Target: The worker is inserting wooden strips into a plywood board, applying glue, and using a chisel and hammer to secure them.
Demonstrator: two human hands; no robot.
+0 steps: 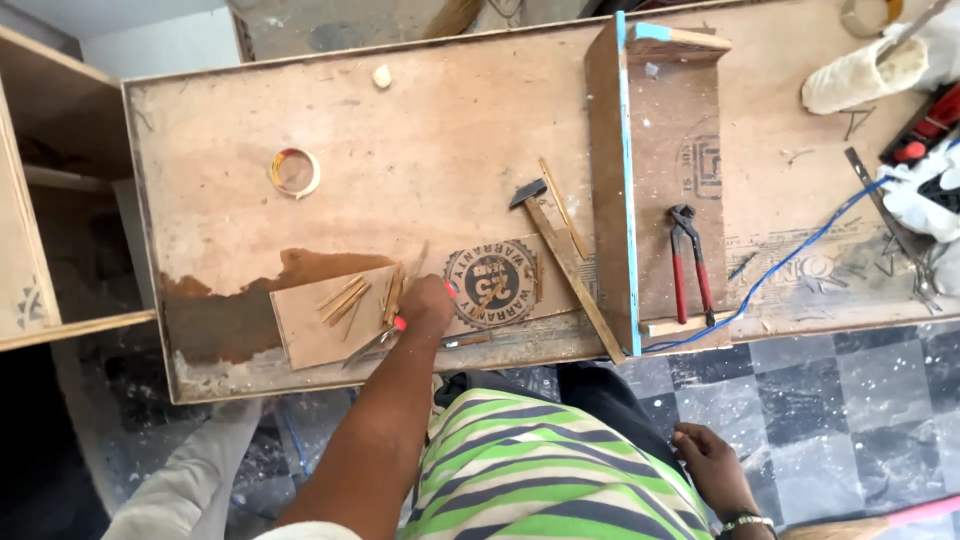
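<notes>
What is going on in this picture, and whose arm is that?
This is one picture from a camera worn on a person's head, so you look down just as they do. There is no machine, only two bare hands. The arm reaching out ends in the left hand. It rests on some thin wooden sticks that lie on a small flat board; whether it has closed a grip on any I cannot tell. The right hand hangs by the person's side, over the checkered floor, holding nothing.

Everything lies on a big plywood panel. On it are a hammer, red-handled pincers, a roll of tape, a blue wire and an upright wooden divider.
</notes>
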